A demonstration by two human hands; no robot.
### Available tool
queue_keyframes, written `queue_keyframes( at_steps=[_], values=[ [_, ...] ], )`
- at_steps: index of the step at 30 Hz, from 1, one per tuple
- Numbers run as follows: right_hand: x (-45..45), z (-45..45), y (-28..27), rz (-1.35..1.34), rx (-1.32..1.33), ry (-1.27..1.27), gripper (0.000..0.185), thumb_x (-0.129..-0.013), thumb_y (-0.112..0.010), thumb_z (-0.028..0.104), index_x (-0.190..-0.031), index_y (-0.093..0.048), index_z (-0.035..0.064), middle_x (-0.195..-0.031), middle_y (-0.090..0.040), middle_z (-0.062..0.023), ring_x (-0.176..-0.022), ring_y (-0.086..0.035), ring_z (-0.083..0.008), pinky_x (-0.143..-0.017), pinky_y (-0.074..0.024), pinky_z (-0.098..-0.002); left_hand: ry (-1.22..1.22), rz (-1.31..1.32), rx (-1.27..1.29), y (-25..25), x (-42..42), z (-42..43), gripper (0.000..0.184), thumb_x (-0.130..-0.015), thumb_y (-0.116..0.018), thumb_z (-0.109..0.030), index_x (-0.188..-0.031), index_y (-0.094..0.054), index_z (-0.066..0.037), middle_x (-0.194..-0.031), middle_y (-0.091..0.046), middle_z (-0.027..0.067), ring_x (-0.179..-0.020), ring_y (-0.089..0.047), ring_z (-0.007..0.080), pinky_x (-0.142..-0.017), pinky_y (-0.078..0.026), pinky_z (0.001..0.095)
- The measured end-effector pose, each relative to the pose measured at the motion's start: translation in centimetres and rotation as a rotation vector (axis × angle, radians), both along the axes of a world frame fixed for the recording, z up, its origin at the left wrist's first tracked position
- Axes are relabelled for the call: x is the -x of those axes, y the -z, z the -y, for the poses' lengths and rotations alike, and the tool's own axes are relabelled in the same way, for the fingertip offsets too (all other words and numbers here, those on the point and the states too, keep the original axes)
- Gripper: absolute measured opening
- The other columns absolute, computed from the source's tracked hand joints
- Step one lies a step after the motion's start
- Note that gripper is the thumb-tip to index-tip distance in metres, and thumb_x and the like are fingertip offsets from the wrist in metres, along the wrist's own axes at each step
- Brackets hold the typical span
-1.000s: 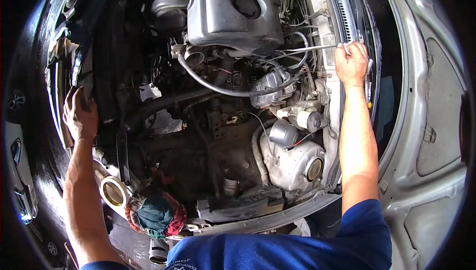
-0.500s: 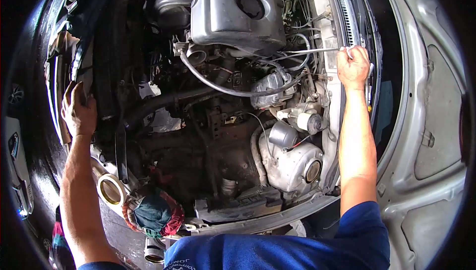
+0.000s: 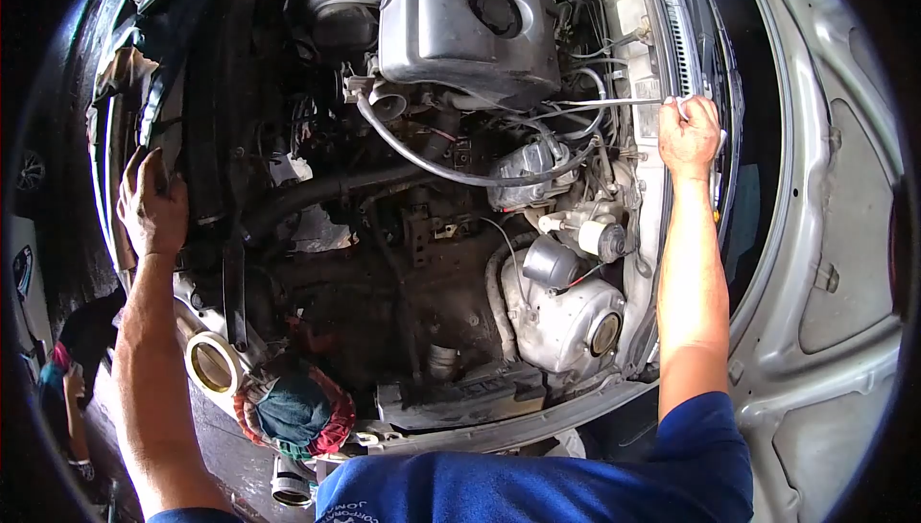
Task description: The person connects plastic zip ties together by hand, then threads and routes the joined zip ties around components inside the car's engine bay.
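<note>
"What's nearest?"

"A cloth bundle (image 3: 293,416), on the bay's (image 3: 566,416) near edge toward the left corner, just beside a pale ring (image 3: 219,390)."

"And the left hand (image 3: 152,204)?"

"Farther up, at the left edge, fingers bent and slightly spread. Whether they grip anything, I can't tell."

"The right hand (image 3: 689,139)?"

"By the right edge, fingers curled tight round one end of a rod (image 3: 609,103)."

"Where's the rod?"

"It runs left from that hand, toward the near right corner of the engine cover (image 3: 441,29)."

Dark, glossy floor (image 3: 75,235) beyond the front edge of the engine bay (image 3: 566,416); white car (image 3: 35,285) standing there; bright glare (image 3: 102,381) on the floor.
</note>
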State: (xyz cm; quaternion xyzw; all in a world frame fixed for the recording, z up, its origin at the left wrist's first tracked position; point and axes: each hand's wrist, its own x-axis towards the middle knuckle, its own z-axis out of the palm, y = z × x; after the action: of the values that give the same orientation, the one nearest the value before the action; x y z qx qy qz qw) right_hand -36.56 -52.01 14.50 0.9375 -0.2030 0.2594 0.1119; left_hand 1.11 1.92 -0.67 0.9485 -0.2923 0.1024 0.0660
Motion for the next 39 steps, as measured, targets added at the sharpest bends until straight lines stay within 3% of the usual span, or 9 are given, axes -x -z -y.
queue_keyframes(
  at_steps=[32,39],
  values=[
    [0.2,0.4,0.3,0.0,0.031,0.035,0.025,-0.076,-0.068,0.009,-0.063,-0.048,0.0034,-0.071,-0.056,-0.0123,-0.073,-0.055,-0.0327,-0.068,-0.0455,-0.0414,0.008,-0.001,0.049,0.3,-0.3,-0.2,0.043,-0.081,-0.065,-0.024,-0.124,-0.059,-0.018,-0.13,-0.055,0.0061,-0.118,-0.052,0.03,-0.098,-0.042,0.0434],
    [0.2,0.5,0.3,-0.04,0.067,0.053,0.023,-0.076,-0.068,0.01,-0.065,-0.049,0.0029,-0.072,-0.056,-0.0124,-0.074,-0.055,-0.0337,-0.069,-0.0458,-0.0414,0.041,0.031,0.075,1.2,-0.9,-0.8,0.044,-0.082,-0.066,-0.024,-0.125,-0.059,-0.018,-0.131,-0.054,0.005,-0.12,-0.051,0.0285,-0.1,-0.04,0.0438]
  ],
)
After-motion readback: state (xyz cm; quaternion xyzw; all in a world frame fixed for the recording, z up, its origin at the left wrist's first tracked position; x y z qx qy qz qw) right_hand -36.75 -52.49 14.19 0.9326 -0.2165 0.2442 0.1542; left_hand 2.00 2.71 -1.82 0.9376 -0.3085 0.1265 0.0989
